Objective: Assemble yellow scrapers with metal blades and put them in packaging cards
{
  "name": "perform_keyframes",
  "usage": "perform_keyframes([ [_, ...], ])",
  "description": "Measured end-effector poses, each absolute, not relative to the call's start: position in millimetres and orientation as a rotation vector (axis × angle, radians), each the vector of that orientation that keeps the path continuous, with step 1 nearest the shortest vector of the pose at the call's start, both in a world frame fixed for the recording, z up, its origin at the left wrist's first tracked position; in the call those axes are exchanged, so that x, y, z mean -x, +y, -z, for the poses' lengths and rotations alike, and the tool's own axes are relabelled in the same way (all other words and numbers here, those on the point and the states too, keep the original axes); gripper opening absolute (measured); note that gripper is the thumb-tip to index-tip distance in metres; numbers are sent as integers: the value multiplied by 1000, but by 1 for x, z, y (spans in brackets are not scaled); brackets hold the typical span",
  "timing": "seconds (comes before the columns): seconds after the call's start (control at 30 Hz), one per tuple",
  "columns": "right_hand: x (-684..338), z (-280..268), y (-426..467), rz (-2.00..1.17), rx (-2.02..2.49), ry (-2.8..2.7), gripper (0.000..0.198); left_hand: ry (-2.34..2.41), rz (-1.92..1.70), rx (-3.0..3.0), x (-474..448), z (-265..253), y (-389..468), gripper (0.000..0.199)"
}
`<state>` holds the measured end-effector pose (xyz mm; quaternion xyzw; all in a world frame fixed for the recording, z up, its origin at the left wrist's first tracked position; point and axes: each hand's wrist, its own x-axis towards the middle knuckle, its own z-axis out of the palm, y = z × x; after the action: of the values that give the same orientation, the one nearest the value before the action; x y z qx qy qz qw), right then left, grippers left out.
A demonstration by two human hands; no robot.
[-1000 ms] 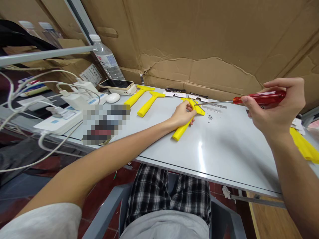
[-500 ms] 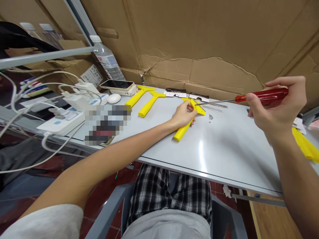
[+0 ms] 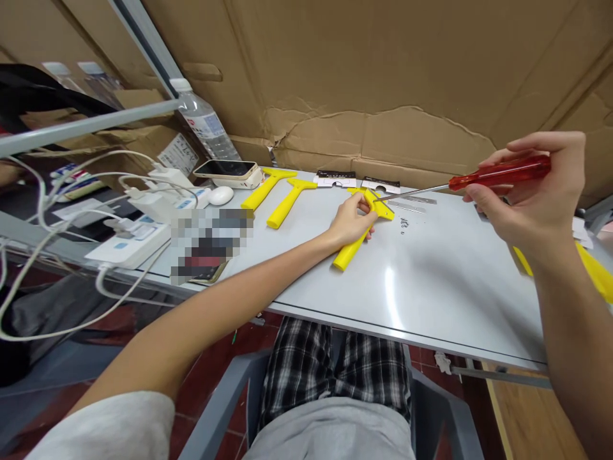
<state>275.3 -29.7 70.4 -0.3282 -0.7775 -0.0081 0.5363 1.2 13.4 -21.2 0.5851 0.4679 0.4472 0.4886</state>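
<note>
My left hand (image 3: 353, 220) is closed around the neck of a yellow scraper (image 3: 352, 252), whose handle points toward me on the white table. In my right hand (image 3: 522, 198) is a screwdriver (image 3: 500, 174) with a clear red handle. Its shaft points left, and the tip meets the scraper's head by my left fingers. Just right of the head lie flat metal blades (image 3: 414, 203) and a small cluster of screws (image 3: 404, 223). Two more yellow scrapers, one farther left (image 3: 268, 188) and one nearer (image 3: 287, 206), lie left of my left hand.
Black-and-white cards (image 3: 335, 179) lie along the cardboard wall (image 3: 383, 76). At left are a phone (image 3: 227, 169), a white mouse (image 3: 221, 195), a water bottle (image 3: 208, 124) and a power strip (image 3: 129, 246) with trailing cables. More yellow pieces (image 3: 596, 271) sit at far right.
The screwdriver's handle end has risen slightly in my right hand while its tip stays at the scraper's head. My left hand keeps its hold. The view has shifted a little.
</note>
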Motion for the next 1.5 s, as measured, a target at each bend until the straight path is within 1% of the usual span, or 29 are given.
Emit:
perform_keyframes([
  [0.1,-279,-69,-28,60,800,-1782,73,1132,-1090,-1422,-1,20,13,20],
  [0.27,-277,-74,-32,308,927,-1677,61,1115,-1075,-1434,-1,19,11,23],
  [0.4,-271,-78,-39,281,1012,-1656,62,1111,-1073,-1436,-1,20,11,22],
  [0.57,-264,-79,-47,70,1059,-1608,54,1120,-1082,-1444,1,19,11,23],
  [0.73,-276,-72,-25,-26,1160,-1400,58,1074,-1031,-1429,1,15,11,19],
  [0.8,-288,-63,-6,-180,1160,-1237,63,1032,-1039,-1408,2,12,11,20],
  [0.87,-299,-49,12,-397,1161,-1113,67,1008,-1070,-1356,4,7,12,24],
  [0.93,-309,-35,25,-619,1171,-1094,70,999,-1079,-1297,7,1,14,24],
  [1.03,-317,-15,34,-822,1169,-1088,70,1002,-1094,-1232,11,-6,16,21],
  [1.1,-319,-4,37,-879,1186,-1075,66,993,-1106,-1207,11,-10,15,23],
  [1.2,-324,8,39,-855,1237,-1118,61,981,-1134,-1180,10,-14,12,26],
  [1.37,-334,17,38,-744,1384,-1361,55,1003,-1157,-1168,9,-14,12,17],
  [1.5,-334,12,34,-501,1642,-1709,36,1003,-1154,-1175,10,-8,17,20],
])
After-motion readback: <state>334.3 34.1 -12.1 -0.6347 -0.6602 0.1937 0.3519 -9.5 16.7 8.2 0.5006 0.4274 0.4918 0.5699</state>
